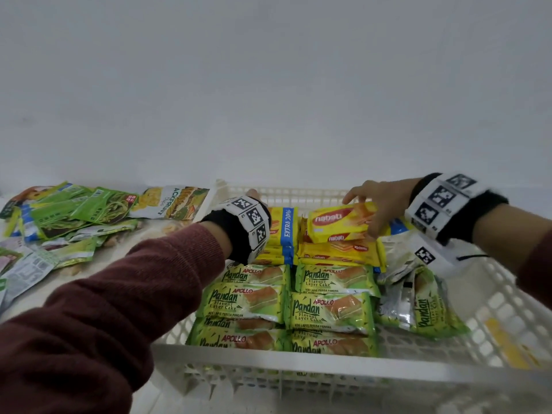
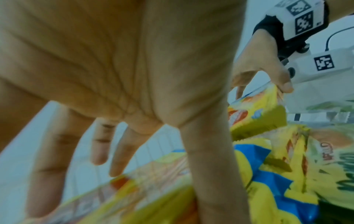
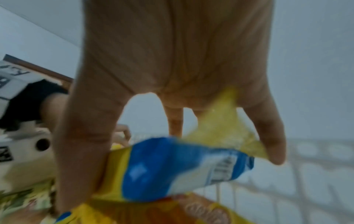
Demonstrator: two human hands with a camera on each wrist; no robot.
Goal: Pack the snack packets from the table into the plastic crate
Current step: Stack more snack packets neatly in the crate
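Observation:
A white plastic crate [image 1: 298, 375] holds rows of green pandan cake packets [image 1: 328, 309] in front and stacks of yellow wafer packets behind. My right hand [image 1: 367, 204] grips a yellow nabati wafer packet [image 1: 334, 222] by its right end, on top of the middle stack. In the right wrist view the right hand [image 3: 178, 124] has thumb and fingers curled round the packet's blue-and-yellow end [image 3: 172, 169]. My left hand [image 1: 252, 195] hovers over the back-left stack with the blue band [image 1: 283, 231]. Its fingers [image 2: 116, 151] hang straight and spread above a yellow packet [image 2: 134, 194].
Left of the crate, a loose pile of green and silver snack packets [image 1: 68, 216] covers the table, with a jackfruit chips packet [image 1: 173, 204] against the crate's left wall. Upright pandan packets [image 1: 427, 306] lean in the crate's right part. A plain wall rises behind.

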